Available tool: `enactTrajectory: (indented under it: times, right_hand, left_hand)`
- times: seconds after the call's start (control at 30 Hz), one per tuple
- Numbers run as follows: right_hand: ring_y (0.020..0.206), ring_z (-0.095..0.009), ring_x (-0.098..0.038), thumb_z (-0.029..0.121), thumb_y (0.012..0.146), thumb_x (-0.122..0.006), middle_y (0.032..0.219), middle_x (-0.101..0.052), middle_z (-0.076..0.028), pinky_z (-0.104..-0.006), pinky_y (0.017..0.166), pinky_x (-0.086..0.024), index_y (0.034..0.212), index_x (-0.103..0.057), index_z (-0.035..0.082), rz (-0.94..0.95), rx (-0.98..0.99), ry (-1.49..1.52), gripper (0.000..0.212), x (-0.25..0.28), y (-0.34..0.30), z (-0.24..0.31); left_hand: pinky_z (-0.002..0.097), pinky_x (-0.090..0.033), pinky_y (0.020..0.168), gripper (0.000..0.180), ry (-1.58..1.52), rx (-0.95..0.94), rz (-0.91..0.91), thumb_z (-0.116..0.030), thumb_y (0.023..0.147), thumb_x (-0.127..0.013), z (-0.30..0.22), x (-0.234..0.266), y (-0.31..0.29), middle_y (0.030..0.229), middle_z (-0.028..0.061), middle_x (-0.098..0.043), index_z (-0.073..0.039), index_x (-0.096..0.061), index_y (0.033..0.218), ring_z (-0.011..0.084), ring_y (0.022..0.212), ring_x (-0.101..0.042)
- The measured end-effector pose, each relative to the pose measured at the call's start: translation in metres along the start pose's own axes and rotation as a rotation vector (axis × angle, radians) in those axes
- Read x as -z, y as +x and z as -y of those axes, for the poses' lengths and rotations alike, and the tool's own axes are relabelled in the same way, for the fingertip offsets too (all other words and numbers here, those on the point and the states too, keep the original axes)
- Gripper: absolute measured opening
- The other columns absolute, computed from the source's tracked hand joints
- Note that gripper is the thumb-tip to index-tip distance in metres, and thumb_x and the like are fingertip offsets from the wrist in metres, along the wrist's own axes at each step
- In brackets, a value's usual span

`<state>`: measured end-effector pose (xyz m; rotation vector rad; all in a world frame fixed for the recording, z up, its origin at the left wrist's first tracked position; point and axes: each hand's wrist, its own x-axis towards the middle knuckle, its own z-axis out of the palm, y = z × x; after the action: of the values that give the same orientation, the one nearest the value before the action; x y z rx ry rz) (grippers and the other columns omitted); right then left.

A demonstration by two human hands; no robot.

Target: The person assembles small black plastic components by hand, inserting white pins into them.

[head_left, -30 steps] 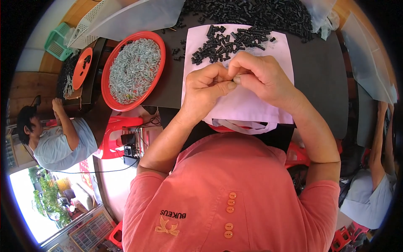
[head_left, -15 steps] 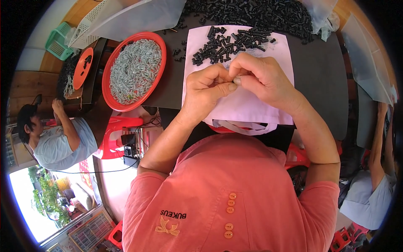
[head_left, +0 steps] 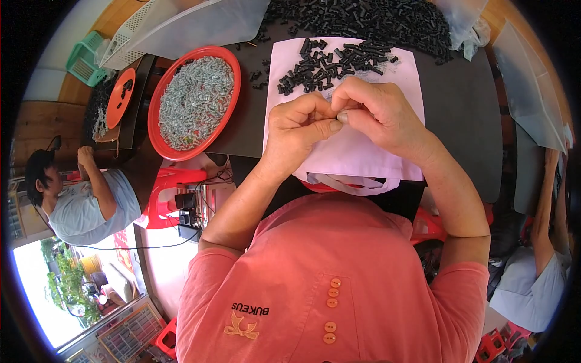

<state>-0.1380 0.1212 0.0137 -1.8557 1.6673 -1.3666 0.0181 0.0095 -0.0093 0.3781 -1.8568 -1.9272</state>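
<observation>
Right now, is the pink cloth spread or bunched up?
Spread: the pink cloth lies mostly flat on the dark table, under black pieces.

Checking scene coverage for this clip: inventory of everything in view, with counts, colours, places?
black parts: many, black, table's far side and on bag
small pieces: many, mostly silvery-clear, in tray
bag: one, pale pink, near table edge
tray: one, red, left of bag
table: one, dark, under bag
plate: one, orange-red, left
basket: one, green, upper left
plastic sheets: several, translucent, upper left and right
stools: several, red, around tables
plants: uncountable, green, lower left
co-workers: two, pale tops, left and right
shirt: one, coral, lower middle
left hand, right hand: fingertips together above bag
</observation>
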Motion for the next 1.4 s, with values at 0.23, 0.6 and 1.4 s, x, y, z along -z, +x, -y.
enactTrajectory:
  times: [0.23, 0.6, 1.4]
  right_hand:
    - [0.058, -0.028, -0.059, 0.003, 0.076, -0.059, 0.064, -0.058, -0.009, -0.0375, 0.053, -0.043, 0.087, -0.056, 0.008, 0.017, -0.018, -0.032, 0.012, 0.0019, 0.0, 0.0012]
    - [0.06, -0.028, -0.059, 0.003, 0.076, -0.059, 0.066, -0.059, -0.008, -0.0379, 0.054, -0.044, 0.087, -0.056, 0.008, -0.002, 0.012, -0.044, 0.012, 0.0009, -0.0009, 0.0003]
    - [0.064, -0.029, -0.061, 0.004, 0.078, -0.059, 0.071, -0.062, -0.009, -0.0387, 0.057, -0.045, 0.088, -0.055, 0.008, 0.03, -0.003, -0.091, 0.011, 0.0044, -0.0003, 0.0028]
  left_hand:
    - [0.0183, -0.039, 0.06, 0.01, 0.006, -0.004, 0.004, 0.005, 0.08, -0.071, -0.0023, -0.0001, 0.0003, 0.074, -0.0039, -0.06, -0.001, -0.065, 0.085, 0.0019, 0.067, -0.049]
    - [0.0182, -0.036, 0.057, 0.009, -0.008, 0.006, -0.008, 0.005, 0.081, -0.07, -0.0005, -0.0007, -0.0001, 0.073, -0.0044, -0.06, -0.001, -0.065, 0.085, 0.0014, 0.065, -0.048]
    - [0.0183, -0.034, 0.054, 0.009, -0.062, 0.017, -0.012, 0.005, 0.081, -0.071, -0.0015, -0.0019, 0.0006, 0.071, -0.0034, -0.059, -0.001, -0.065, 0.085, 0.0017, 0.063, -0.048]
